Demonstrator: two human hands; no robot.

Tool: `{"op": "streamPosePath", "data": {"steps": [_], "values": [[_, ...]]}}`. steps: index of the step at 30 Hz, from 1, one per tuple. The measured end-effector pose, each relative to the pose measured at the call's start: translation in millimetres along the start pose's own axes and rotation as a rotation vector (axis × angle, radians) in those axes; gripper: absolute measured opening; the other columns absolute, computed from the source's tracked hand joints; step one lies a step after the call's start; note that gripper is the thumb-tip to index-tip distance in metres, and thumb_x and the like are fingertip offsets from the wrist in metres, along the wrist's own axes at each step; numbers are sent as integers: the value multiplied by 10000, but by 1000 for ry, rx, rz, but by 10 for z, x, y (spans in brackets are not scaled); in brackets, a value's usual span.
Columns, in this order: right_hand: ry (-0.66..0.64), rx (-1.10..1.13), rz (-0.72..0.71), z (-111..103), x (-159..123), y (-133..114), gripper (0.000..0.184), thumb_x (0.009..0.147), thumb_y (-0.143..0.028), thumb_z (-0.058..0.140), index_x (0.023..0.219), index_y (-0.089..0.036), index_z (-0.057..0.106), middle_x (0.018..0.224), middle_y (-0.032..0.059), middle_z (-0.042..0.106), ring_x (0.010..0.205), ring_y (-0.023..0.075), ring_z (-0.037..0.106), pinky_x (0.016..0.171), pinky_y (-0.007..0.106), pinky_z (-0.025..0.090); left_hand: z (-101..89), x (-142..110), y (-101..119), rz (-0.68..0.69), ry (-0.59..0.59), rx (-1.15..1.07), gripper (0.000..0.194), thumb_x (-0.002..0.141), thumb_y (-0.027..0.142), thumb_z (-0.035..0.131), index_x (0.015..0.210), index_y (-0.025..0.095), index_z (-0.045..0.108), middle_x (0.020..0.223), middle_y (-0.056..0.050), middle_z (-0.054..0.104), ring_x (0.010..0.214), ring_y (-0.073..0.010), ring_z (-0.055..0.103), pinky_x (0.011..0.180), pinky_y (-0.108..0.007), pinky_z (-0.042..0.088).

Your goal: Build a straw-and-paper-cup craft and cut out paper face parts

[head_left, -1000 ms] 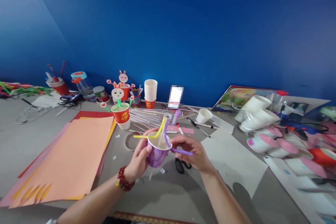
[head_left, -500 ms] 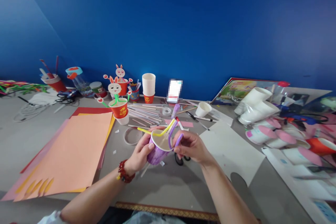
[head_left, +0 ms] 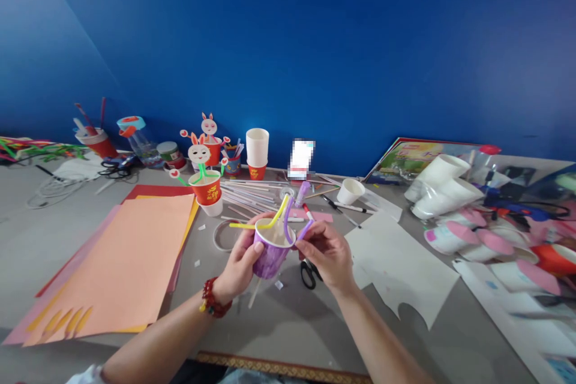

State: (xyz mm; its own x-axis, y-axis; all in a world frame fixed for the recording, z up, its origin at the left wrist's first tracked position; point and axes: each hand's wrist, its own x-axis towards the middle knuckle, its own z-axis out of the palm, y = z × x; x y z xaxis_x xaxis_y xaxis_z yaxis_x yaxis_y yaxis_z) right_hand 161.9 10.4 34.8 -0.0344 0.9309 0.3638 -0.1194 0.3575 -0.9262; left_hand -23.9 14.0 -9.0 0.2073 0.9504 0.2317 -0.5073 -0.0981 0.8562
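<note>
My left hand (head_left: 240,264) is wrapped round a purple paper cup (head_left: 272,259) with a white rim, held up over the table. A yellow bendy straw (head_left: 246,225) and a purple bendy straw (head_left: 288,216) come out of the cup; the yellow one bends out over its left rim. At the right rim, my right hand (head_left: 328,252) pinches the outer end of the purple straw between thumb and fingers. A pale stick (head_left: 254,293) shows below the cup. Black-handled scissors (head_left: 308,276) lie just beneath my right hand.
Stacked coloured paper (head_left: 130,252) lies left. Red cups with rabbit figures (head_left: 207,189), a cup stack (head_left: 257,147) and loose straws (head_left: 247,193) stand or lie farther back. A tape roll (head_left: 221,240) is behind my left hand. Cut white paper (head_left: 400,264) and pink-topped cups (head_left: 454,236) are right.
The cup is turned more upright, and its straws have shifted slightly left. My right hand has tilted the purple straw's free end lower and outward. Both hands keep their hold.
</note>
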Motion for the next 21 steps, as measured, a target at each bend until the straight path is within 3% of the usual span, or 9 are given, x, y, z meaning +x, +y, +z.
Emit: {"op": "streamPosePath", "data": {"steps": [4, 7, 13, 17, 21], "values": [[109, -200, -274, 49, -25, 14, 85, 853, -211, 753, 855, -214, 668, 869, 43, 693, 716, 151, 656, 578, 235, 546, 47, 20, 38, -30, 10, -52, 565, 866, 452, 676, 1379, 242, 571, 1337, -95, 635, 1206, -290, 594, 980, -393, 545], [130, -288, -361, 53, -66, 40, 87, 875, -168, 719, 897, -218, 652, 999, 83, 722, 848, 191, 690, 637, 265, 571, 52, 18, 41, -53, -5, -81, 523, 884, 440, 657, 1370, 264, 578, 1372, -85, 612, 1196, -285, 605, 936, -379, 574], [163, -465, -376, 23, -167, 122, 141, 881, -170, 715, 998, -215, 650, 895, 72, 773, 589, 145, 666, 565, 265, 570, 47, 16, 43, -46, 15, -17, 508, 898, 450, 633, 1355, 233, 597, 1348, -99, 633, 1212, -289, 605, 1040, -403, 517], [181, -499, -390, 27, -156, 85, 111, 896, -206, 707, 987, -217, 645, 878, 72, 785, 580, 155, 681, 566, 276, 576, 44, 14, 42, -59, 11, -27, 503, 912, 437, 616, 1368, 227, 586, 1379, -103, 611, 1243, -306, 581, 1027, -410, 525], [161, -663, -545, 31, -136, 11, 147, 886, -170, 716, 1008, -228, 657, 882, 56, 791, 600, 151, 687, 616, 279, 576, 25, 3, 18, -102, 14, -78, 519, 910, 436, 616, 1387, 236, 564, 1393, -105, 597, 1203, -313, 605, 952, -409, 573]]}}
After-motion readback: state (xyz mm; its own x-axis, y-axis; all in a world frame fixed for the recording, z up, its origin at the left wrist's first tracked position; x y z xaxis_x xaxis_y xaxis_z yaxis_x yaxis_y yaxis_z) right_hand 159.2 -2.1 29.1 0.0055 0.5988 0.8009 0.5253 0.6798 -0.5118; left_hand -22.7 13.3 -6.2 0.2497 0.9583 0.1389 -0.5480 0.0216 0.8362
